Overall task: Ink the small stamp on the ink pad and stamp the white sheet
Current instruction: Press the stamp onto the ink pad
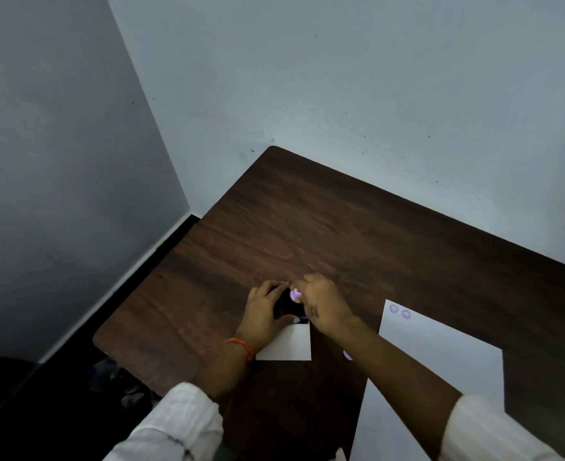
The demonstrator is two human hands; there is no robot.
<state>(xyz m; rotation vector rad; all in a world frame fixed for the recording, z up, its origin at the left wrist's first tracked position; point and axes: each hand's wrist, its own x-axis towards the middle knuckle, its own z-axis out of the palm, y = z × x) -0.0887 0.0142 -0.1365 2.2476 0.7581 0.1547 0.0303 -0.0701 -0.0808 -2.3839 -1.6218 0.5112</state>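
My right hand (321, 304) pinches a small pale purple stamp (295, 295) and holds it on the black ink pad (284, 309), which is mostly hidden between both hands. My left hand (264, 311) grips the pad's left side. The pad sits at the far end of a small white card (289, 344). The white sheet (440, 371) lies to the right on the table and bears two faint round purple prints (400, 311) near its far corner.
The dark wooden table (341, 234) stands in a room corner, with grey walls behind and to the left. A small purple item (347, 355) peeks out under my right forearm. Dim clutter lies on the floor (115, 380) off the left edge.
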